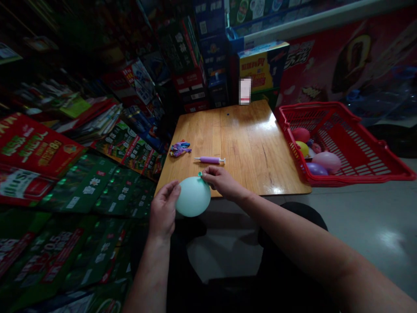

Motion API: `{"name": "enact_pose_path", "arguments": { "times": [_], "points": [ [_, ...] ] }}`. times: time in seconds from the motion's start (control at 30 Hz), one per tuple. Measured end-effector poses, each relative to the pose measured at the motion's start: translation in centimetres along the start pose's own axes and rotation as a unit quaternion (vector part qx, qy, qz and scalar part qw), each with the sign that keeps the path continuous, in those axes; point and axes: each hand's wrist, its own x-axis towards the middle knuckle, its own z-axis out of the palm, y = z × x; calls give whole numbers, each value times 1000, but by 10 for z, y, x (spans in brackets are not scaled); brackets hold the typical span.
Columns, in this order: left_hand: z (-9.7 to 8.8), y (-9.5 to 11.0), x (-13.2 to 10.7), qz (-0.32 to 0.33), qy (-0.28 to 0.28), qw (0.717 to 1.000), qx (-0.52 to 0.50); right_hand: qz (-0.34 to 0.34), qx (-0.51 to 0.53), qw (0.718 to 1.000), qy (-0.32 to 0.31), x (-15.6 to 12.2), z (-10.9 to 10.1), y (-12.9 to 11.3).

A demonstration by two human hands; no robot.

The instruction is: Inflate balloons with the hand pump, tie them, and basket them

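Dim light over a glossy wooden table (249, 150), pale reflective floor (365, 226), green cartons (73, 187) along the left.

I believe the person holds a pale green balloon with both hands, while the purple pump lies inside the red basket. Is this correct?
Not entirely: the purple pump lies on the wooden table, not inside the red basket, as the head view shows. The left hand and right hand do hold the pale green balloon.
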Motion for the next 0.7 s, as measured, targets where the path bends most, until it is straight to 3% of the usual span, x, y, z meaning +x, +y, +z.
{"name": "enact_pose_path", "arguments": {
  "times": [0.17,0.37,0.5,0.7],
  "points": [
    [12,4,-12,-36,-108,990,-88,18,131,990,45,-2,-24,-11],
    [55,9,-12,21,-142,988,-65,10,171,975,144,-13,-67,-26],
    [104,17,-5,59,-166,984,-36,-27,119,969,216,-25,-106,-37],
    [199,35,-2,122,-192,973,25,-105,-37,932,346,-49,-181,-56]
  ]
}}
